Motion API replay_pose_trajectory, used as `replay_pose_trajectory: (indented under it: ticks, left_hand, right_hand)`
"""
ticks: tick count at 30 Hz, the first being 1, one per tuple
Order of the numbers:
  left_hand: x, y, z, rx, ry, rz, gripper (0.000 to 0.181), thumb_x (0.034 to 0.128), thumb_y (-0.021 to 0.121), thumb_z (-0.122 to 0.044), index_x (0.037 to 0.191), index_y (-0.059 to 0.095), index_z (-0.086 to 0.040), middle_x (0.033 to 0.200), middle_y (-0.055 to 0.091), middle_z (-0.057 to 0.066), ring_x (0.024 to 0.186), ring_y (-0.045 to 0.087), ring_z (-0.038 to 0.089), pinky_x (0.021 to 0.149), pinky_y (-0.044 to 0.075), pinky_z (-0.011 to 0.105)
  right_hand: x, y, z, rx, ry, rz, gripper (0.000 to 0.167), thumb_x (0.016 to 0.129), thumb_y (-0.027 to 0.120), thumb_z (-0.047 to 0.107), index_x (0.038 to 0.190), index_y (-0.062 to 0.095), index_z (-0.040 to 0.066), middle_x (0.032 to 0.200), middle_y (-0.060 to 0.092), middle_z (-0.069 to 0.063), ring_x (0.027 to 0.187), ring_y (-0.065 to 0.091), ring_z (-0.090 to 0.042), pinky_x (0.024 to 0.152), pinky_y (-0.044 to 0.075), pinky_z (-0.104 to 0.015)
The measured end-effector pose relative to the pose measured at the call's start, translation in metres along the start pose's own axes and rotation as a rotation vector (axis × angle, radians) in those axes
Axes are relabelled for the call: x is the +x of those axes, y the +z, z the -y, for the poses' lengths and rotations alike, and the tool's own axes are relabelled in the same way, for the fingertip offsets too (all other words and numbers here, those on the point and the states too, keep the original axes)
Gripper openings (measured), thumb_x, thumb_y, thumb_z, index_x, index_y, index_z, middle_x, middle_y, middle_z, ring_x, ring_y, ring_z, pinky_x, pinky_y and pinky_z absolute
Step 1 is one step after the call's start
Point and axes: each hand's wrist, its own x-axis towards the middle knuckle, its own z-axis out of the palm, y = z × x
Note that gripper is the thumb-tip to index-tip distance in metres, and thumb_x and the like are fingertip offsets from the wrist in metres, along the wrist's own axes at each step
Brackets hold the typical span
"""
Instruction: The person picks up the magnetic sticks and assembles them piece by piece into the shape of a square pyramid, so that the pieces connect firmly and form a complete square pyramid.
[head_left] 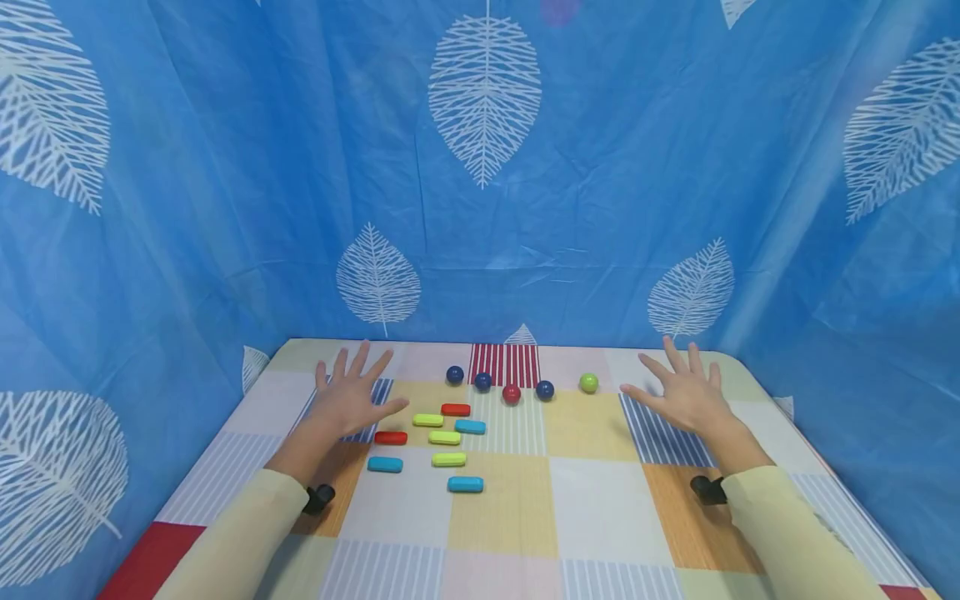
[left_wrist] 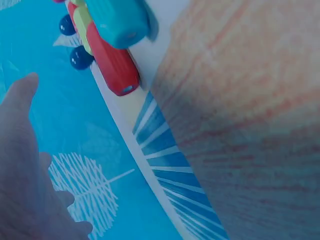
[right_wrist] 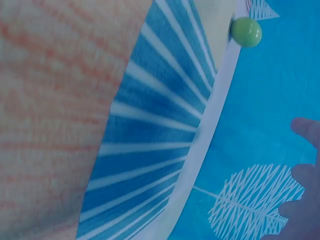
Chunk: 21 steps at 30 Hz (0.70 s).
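Observation:
My left hand (head_left: pixel 348 403) hovers with spread fingers at the left of the table, holding nothing. Nearest to it lie a red bar (head_left: pixel 391 437) and a blue bar (head_left: pixel 385 464); the left wrist view shows a red bar (left_wrist: pixel 112 62) and a blue bar (left_wrist: pixel 120 20) close up. Yellow bars (head_left: pixel 448 459) and further red and blue bars lie to its right. My right hand (head_left: pixel 688 402), fingers also spread, holds nothing over a blue striped patch. A green ball (head_left: pixel 589 382) lies to its left, seen too in the right wrist view as a green ball (right_wrist: pixel 246 32).
Along the back of the table sit a red ball (head_left: pixel 512 394) and dark blue balls (head_left: pixel 545 390). A patchwork tablecloth (head_left: pixel 502 517) covers the table. Blue leaf-printed curtains (head_left: pixel 585 208) stand behind it and on both sides.

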Motion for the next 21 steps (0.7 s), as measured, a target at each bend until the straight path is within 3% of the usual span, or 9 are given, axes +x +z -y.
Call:
replay_pose_trajectory:
  ticks: [5,11,21]
  left_hand:
    - [-0.009,0.003,-0.007,0.036,0.047,0.019,0.096,0.089,0.052,-0.077,0.165,0.018,-0.028,0.173,0.004,0.018,0.155,0.003,0.054,0.117,-0.004,0.078]
    - [-0.026,0.008,-0.022,0.02,0.117,-0.038,0.094,0.0882,0.057,-0.075,0.164,0.023,-0.03,0.173,0.011,0.014,0.155,0.012,0.051,0.118,0.007,0.078]
    - [-0.05,0.021,-0.051,-0.132,0.246,-0.072,0.093,0.0865,0.063,-0.07,0.163,0.027,-0.032,0.172,0.019,0.011,0.156,0.019,0.046,0.119,0.017,0.075]
  right_hand:
    - [-0.002,0.003,0.009,0.02,-0.033,-0.013,0.092,0.092,0.046,0.078,0.159,0.036,0.015,0.17,0.002,-0.027,0.151,-0.005,-0.062,0.109,-0.002,-0.086]
    - [-0.001,0.012,0.017,0.036,-0.093,-0.069,0.084,0.095,0.052,0.07,0.157,0.041,0.014,0.169,0.012,-0.028,0.151,0.005,-0.061,0.112,0.006,-0.084]
    - [0.01,0.026,0.033,0.178,-0.182,-0.129,0.067,0.101,0.057,0.053,0.152,0.048,0.01,0.167,0.021,-0.028,0.151,0.021,-0.054,0.115,0.024,-0.075]
